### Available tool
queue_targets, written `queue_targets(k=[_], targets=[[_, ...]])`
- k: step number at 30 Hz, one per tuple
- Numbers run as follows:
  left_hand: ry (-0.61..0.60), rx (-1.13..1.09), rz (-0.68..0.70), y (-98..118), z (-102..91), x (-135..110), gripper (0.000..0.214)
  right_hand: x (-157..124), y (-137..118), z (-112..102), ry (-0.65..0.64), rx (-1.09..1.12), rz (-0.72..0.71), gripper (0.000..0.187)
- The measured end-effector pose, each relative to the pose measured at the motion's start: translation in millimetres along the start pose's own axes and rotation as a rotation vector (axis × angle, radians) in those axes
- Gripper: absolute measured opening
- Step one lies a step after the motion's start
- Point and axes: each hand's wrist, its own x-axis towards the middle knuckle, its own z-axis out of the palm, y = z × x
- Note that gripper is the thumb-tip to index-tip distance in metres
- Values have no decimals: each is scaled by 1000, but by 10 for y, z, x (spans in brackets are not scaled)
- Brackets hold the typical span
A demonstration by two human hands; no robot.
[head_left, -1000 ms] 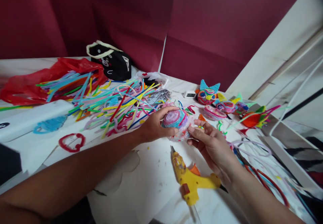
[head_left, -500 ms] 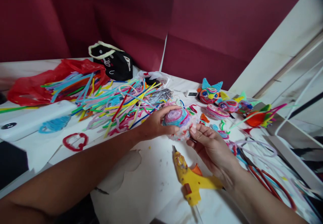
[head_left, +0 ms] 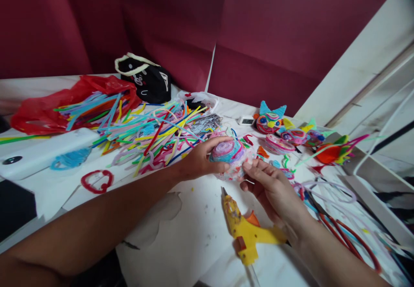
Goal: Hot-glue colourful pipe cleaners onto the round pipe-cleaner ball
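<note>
- You have dim, soft light; its source lies out of view.
- Your white worktop (head_left: 194, 239) reads brightest, while the maroon backdrop (head_left: 274, 32) sinks darkest behind its back left corner.
- You get soft shadow beside the yellow glue gun (head_left: 241, 233).
- Wide-angle distortion stretches your left forearm (head_left: 97, 211).
- You lose fine detail on the coiled piece (head_left: 226, 151), slightly blurred.

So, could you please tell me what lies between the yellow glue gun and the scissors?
In the head view, the right forearm lies between the glue gun and the scissors.
</note>
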Motion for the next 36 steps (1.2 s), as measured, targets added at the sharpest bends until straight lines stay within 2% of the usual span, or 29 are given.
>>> queue_targets(k=[2,5,7,10,13,22,27,33,36], targets=[[4,6,-20,12,-5,3,71,-14,-41,-48,15,-307,-67,42],[8,-2,-55,41,-1,5,71,-58,-113,-118,169,-746,-305,44],[6,-2,-73,67,15,1,71,-92,-151,-133,246,-851,-478,38],[-4,36,-92,110,47,-13,71,-117,-162,-108,178,-887,-594,32],[-13,92,-102,144,68,-29,71,-100,-126,-79,127,-911,-608,28],[-57,104,-131,178,70,-45,79,-38,-65,-124,149,-909,-623,25],[-31,117,-122,178,67,-40,75,-12,-45,-156,173,-900,-631,27],[18,125,-100,180,77,-34,74,0,-32,-141,159,-908,-518,34],[46,150,-108,226,99,-34,73,2,-14,-129,152,-921,-523,35]])
